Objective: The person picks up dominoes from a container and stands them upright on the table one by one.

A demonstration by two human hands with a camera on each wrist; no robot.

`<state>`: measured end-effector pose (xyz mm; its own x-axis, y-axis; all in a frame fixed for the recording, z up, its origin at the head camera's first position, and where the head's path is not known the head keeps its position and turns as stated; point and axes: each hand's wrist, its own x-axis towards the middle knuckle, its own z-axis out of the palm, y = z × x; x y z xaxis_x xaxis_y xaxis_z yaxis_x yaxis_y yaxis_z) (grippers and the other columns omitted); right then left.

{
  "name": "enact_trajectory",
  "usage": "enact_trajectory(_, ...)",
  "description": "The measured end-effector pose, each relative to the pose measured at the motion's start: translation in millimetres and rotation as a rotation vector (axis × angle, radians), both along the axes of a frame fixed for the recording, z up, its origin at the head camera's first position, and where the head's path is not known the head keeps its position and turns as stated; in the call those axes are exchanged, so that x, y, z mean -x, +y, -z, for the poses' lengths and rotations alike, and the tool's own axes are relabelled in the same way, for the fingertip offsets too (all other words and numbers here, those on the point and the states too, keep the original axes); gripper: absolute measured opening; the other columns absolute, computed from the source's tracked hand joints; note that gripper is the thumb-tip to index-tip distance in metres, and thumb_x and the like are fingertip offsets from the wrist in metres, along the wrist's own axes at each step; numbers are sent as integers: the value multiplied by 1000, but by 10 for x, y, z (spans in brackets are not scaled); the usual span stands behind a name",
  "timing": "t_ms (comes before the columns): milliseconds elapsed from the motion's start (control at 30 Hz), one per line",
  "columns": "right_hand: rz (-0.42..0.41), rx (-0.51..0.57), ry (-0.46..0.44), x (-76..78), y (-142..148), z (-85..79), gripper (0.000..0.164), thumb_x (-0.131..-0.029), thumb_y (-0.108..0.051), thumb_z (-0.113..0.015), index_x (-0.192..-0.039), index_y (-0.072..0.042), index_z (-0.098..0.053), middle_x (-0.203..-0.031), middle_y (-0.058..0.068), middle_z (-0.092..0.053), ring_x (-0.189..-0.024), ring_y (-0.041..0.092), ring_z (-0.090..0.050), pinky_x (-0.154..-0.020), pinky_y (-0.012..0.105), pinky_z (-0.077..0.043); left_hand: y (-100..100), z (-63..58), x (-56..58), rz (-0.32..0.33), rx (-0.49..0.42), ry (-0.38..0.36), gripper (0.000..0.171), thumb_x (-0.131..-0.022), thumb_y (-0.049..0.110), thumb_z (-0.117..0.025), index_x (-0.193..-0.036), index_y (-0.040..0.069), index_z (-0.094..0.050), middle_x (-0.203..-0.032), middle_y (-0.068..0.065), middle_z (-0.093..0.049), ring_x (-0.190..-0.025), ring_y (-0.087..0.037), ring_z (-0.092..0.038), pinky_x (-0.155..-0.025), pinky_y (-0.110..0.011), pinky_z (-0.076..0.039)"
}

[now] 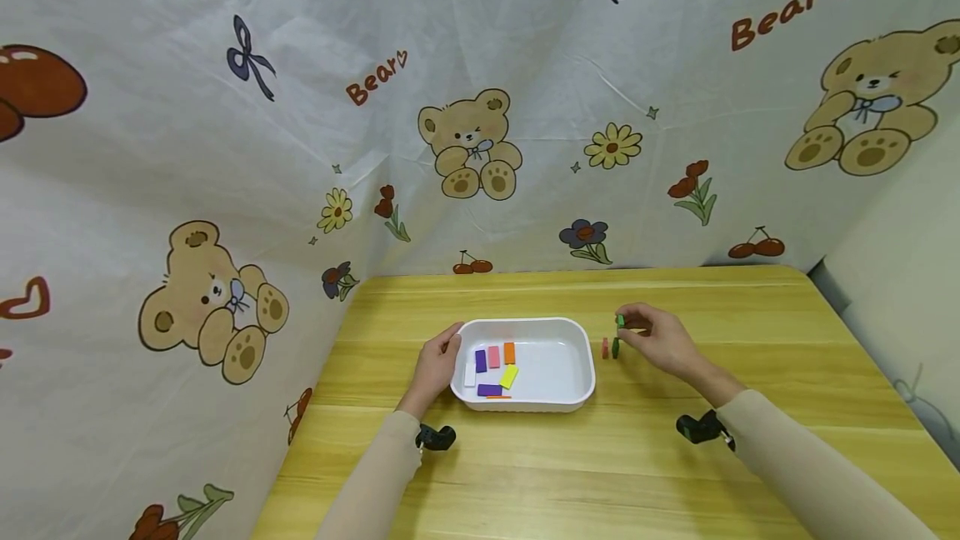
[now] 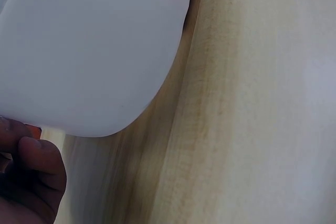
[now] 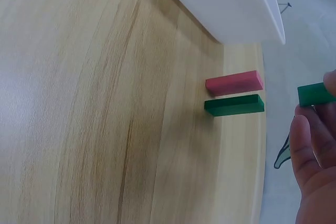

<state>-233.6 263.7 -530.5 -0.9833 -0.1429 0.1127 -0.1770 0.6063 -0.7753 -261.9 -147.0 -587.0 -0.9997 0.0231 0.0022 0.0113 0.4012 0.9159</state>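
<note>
A white plastic tray (image 1: 555, 369) sits on the table, and my left hand (image 1: 435, 365) grips its left side. In the left wrist view, curled fingers (image 2: 44, 156) meet the tray's edge. To the right of the tray, my right hand (image 1: 663, 342) pinches a small green block (image 3: 313, 94) between thumb and fingers, above the tabletop. Below it, a second green block (image 3: 234, 105) stands upright beside a pinkish-red block (image 3: 233, 83), with a narrow gap between them. Part of the held block is hidden by the fingers.
Inside the tray lie several flat blocks, among them a yellow one (image 1: 509, 377), an orange one (image 1: 509, 353), a pink one (image 1: 493, 357) and a white one (image 1: 470, 375). A bear-print cloth (image 1: 540, 65) hangs behind the wooden table (image 1: 555, 473).
</note>
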Motion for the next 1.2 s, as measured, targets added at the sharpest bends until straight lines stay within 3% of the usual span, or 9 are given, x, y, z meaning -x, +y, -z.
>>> enact_trajectory(333,1,8,8,-15,95,59,33,-100,-11,-68,-130,1,-62,-125,22,-68,-118,42,-66,-99,55,-58,0,6,-14,0,0,7,42,-110,29,-50,-149,14,-58,-149,-10,-60,-138,-30,-56,-115,-48,-48)
enact_trajectory(700,12,9,-43,-9,153,160,33,-100,-10,-67,-131,0,-61,-128,22,-66,-120,43,-66,-94,48,-61,0,2,-19,1,11,12,42,-110,30,-50,-149,15,-58,-148,-9,-60,-137,-29,-56,-114,-48,-48)
enact_trajectory(1200,34,7,-88,-3,176,319,34,-101,-10,-65,-133,0,-61,-130,23,-66,-118,42,-66,-92,50,-61,9,8,0,-1,9,11,42,-110,31,-51,-148,16,-58,-149,-9,-59,-140,-28,-54,-117,-47,-46)
